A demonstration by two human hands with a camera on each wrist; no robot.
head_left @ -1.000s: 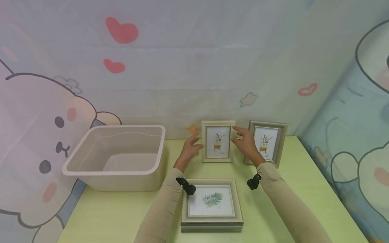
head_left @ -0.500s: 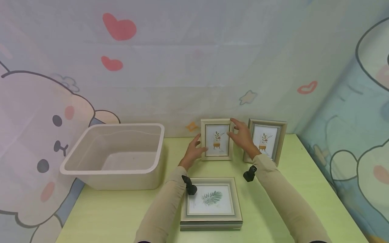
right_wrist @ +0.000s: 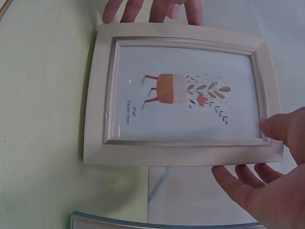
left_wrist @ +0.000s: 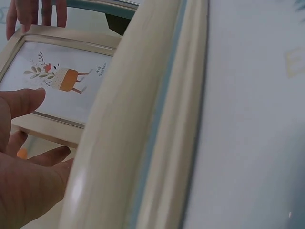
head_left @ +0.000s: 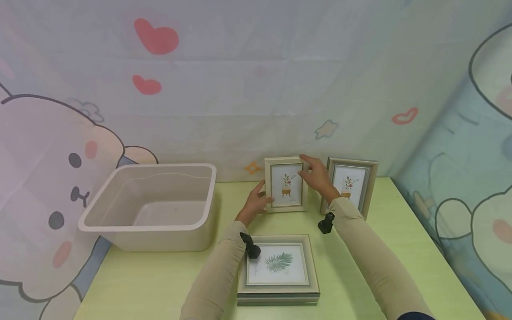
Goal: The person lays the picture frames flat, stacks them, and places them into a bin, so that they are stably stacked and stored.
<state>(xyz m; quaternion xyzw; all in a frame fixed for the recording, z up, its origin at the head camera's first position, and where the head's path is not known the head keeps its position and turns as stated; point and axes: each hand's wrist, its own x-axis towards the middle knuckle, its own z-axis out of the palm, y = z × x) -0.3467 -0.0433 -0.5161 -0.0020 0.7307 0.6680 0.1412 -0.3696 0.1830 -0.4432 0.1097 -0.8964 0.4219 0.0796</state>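
Cream frame (head_left: 286, 184), one: upright at the tabletop's (head_left: 160, 280) rear, right of picture centre, plant print facing the camera. Left grip (head_left: 254, 204), bare hand: grasping the cream frame's left edge low down, thumb over the front, fingers along the side, moderately parted. Right grip (head_left: 318, 178), bare hand: grasping the upper right corner, thumb on the front, fingers round the edge, likewise parted. Grey frame (head_left: 350, 175), one: upright, right of the right grip, partly hidden by that arm. Frame stack (head_left: 280, 289): lower centre, leaf print uppermost. Bin (head_left: 148, 235), one: left of centre.
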